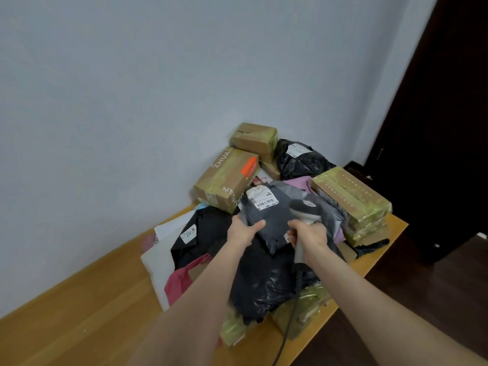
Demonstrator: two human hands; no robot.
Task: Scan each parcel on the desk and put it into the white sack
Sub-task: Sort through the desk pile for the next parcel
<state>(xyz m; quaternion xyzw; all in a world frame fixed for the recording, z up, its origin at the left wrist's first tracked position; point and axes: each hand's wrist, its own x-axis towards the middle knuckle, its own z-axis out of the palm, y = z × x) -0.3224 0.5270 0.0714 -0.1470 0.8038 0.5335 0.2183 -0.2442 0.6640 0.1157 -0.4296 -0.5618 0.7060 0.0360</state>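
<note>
So that its barcode label [262, 200] is turned up toward the scanner [303, 211], the grey parcel [272, 228] is held over the pile on the desk [92, 299]. Its near edge is pinched by the left hand [244, 229], thumb on top, the fingers beneath hidden. The scanner's handle is clasped by the right hand [309, 235], fingers wrapped round it. The white sack is not seen; scanning is judged the step in hand
</note>
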